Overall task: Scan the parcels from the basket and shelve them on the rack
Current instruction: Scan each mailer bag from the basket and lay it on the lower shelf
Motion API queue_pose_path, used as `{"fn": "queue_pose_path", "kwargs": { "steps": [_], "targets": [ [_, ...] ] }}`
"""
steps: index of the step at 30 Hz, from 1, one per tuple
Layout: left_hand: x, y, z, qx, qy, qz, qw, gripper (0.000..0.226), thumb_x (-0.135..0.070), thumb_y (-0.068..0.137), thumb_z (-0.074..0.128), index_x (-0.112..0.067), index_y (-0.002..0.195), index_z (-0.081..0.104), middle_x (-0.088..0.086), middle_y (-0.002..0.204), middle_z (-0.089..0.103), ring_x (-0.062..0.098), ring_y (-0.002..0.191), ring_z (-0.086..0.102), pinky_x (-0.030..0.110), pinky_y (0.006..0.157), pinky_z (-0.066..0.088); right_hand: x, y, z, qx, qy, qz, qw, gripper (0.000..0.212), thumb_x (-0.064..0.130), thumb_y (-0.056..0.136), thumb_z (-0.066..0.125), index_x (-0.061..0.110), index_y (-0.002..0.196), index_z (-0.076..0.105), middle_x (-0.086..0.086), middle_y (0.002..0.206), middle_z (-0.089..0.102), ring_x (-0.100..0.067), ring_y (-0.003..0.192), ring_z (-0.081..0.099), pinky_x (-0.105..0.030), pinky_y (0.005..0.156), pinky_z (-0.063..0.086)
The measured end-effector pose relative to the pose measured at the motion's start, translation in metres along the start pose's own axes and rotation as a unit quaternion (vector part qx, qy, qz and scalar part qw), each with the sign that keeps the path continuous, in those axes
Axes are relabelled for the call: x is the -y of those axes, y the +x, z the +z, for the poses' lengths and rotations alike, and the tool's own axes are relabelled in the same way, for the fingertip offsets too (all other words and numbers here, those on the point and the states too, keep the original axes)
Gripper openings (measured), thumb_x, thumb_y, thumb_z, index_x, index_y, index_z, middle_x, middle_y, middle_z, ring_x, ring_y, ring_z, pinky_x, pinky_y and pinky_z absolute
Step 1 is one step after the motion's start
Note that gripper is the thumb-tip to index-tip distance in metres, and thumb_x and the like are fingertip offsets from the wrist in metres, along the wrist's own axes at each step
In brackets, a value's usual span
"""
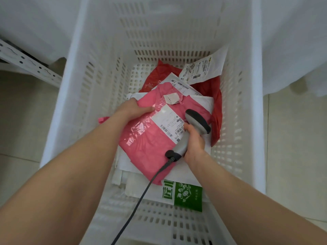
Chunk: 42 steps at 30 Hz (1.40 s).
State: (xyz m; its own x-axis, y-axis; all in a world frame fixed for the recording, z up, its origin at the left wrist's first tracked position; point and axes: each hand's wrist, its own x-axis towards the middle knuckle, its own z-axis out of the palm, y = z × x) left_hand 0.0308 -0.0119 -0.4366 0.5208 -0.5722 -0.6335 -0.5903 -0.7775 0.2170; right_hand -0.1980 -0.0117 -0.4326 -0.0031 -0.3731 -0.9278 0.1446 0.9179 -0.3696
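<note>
White slotted basket [106, 71] fills my view, standing on the tiled floor [21, 121]. A corner of the perforated white rack [30, 64] shows far left, cut off by the frame.

Flat white parcels [134, 165] line the basket bottom. I can't count them; they overlap and the arms cover part. A green-printed bag [187, 195] sticks out at the near side.

The pink parcel [146, 144] lies on top of the white stack, roughly mid-basket. Its long axis runs diagonally, near-left to far-right, face up. Its near corner is crossed by the cable [139, 200].

A red parcel [216, 110] is crumpled along the right wall, mostly buried. A small white parcel [207, 66] leans against the far-right wall, its print too small for me to read.

The scanner [197, 121] sits over the pink parcel's right side. Its axis is about parallel to the parcel, head toward far-right, butt toward near-left. I can't see its window.

The left hand [134, 110] grips the pink parcel's far-left edge with the thumb on top; the fingers are hidden underneath. The right hand [194, 144] is wrapped round the scanner handle, at the parcel's right edge.

The shipping label [168, 121] lies between the two hands, its print turned sideways to me and its right end partly covered by the scanner.
</note>
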Motion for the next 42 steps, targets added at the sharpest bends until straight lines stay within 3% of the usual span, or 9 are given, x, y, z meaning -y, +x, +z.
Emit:
{"fn": "queue_pose_path", "kwargs": {
  "steps": [7, 12, 15, 18, 23, 26, 30, 37, 42],
  "targets": [
    [-0.023, -0.069, -0.081, 0.024, -0.125, -0.014, 0.992, 0.065, -0.069, 0.06, 0.073, -0.02, 0.101, 0.065, 0.002, 0.093, 0.066, 0.016, 0.073, 0.062, 0.027, 0.07, 0.048, 0.034, -0.082, -0.01, 0.032, -0.015, 0.003, 0.999, 0.019, 0.025, 0.08, 0.076, 0.011, 0.086, 0.065, 0.0, 0.069, 0.072, -0.016, 0.064, 0.068, -0.034, 0.072, 0.058],
    [-0.039, -0.138, -0.139, 0.098, -0.239, -0.02, 0.966, 0.049, -0.048, 0.066, 0.081, -0.019, 0.103, 0.065, 0.004, 0.092, 0.07, 0.018, 0.079, 0.068, 0.027, 0.069, 0.054, 0.062, -0.16, -0.01, 0.037, -0.003, -0.024, 0.999, 0.019, 0.02, 0.083, 0.072, 0.009, 0.096, 0.065, 0.002, 0.07, 0.071, -0.009, 0.055, 0.067, -0.02, 0.049, 0.052],
    [-0.048, -0.181, -0.17, 0.023, -0.321, -0.035, 0.946, 0.049, -0.04, 0.07, 0.081, -0.014, 0.108, 0.063, 0.005, 0.092, 0.07, 0.018, 0.078, 0.067, 0.027, 0.067, 0.055, 0.077, -0.212, -0.008, 0.047, 0.0, -0.047, 0.998, 0.025, 0.015, 0.084, 0.071, 0.006, 0.107, 0.066, -0.006, 0.087, 0.074, -0.017, 0.075, 0.071, -0.03, 0.068, 0.06],
    [-0.056, -0.221, -0.195, -0.019, -0.432, -0.079, 0.898, 0.06, -0.033, 0.075, 0.079, -0.005, 0.124, 0.057, 0.015, 0.112, 0.067, 0.028, 0.097, 0.067, 0.043, 0.09, 0.054, 0.093, -0.264, -0.005, 0.06, 0.006, -0.05, 0.997, 0.035, 0.013, 0.083, 0.071, 0.007, 0.117, 0.064, -0.014, 0.11, 0.071, -0.031, 0.099, 0.068, -0.047, 0.091, 0.055],
    [-0.071, -0.293, -0.228, -0.034, -0.587, -0.131, 0.798, 0.043, -0.017, 0.081, 0.072, -0.011, 0.119, 0.052, 0.011, 0.115, 0.065, 0.018, 0.081, 0.063, 0.025, 0.063, 0.05, 0.118, -0.342, -0.003, 0.067, 0.023, -0.054, 0.996, 0.041, 0.015, 0.085, 0.071, 0.004, 0.123, 0.06, -0.008, 0.084, 0.065, -0.019, 0.065, 0.062, -0.03, 0.055, 0.05],
    [-0.074, -0.335, -0.253, -0.01, -0.68, -0.14, 0.72, 0.029, -0.006, 0.084, 0.066, -0.011, 0.112, 0.057, 0.013, 0.116, 0.064, 0.019, 0.079, 0.063, 0.032, 0.078, 0.052, 0.13, -0.388, -0.001, 0.052, 0.042, -0.059, 0.996, 0.036, 0.014, 0.082, 0.074, 0.008, 0.116, 0.062, -0.004, 0.079, 0.063, -0.018, 0.064, 0.061, -0.029, 0.054, 0.051],
    [-0.069, -0.384, -0.289, -0.012, -0.758, -0.117, 0.642, 0.049, 0.001, 0.082, 0.066, -0.009, 0.128, 0.054, 0.017, 0.12, 0.063, 0.025, 0.087, 0.064, 0.046, 0.095, 0.049, 0.144, -0.443, 0.003, 0.057, 0.021, -0.092, 0.994, 0.045, 0.019, 0.078, 0.078, 0.009, 0.119, 0.062, -0.011, 0.108, 0.068, -0.031, 0.096, 0.065, -0.047, 0.086, 0.055],
    [-0.047, -0.457, -0.34, -0.005, -0.801, -0.081, 0.593, 0.035, -0.003, 0.083, 0.067, -0.017, 0.115, 0.057, 0.015, 0.119, 0.064, 0.026, 0.091, 0.065, 0.045, 0.08, 0.052, 0.151, -0.53, 0.016, 0.234, -0.015, -0.056, 0.97, 0.042, 0.033, 0.072, 0.078, 0.015, 0.11, 0.073, -0.01, 0.102, 0.075, -0.028, 0.092, 0.072, -0.045, 0.087, 0.056],
    [-0.028, -0.522, -0.356, -0.008, -0.761, -0.057, 0.646, 0.047, -0.01, 0.085, 0.065, -0.013, 0.129, 0.049, 0.011, 0.108, 0.065, 0.024, 0.09, 0.063, 0.037, 0.076, 0.055, 0.145, -0.584, 0.016, 0.263, -0.041, -0.062, 0.962, 0.026, 0.032, 0.073, 0.079, 0.016, 0.092, 0.075, -0.008, 0.09, 0.077, -0.026, 0.078, 0.074, -0.042, 0.077, 0.056]
  ]
}}
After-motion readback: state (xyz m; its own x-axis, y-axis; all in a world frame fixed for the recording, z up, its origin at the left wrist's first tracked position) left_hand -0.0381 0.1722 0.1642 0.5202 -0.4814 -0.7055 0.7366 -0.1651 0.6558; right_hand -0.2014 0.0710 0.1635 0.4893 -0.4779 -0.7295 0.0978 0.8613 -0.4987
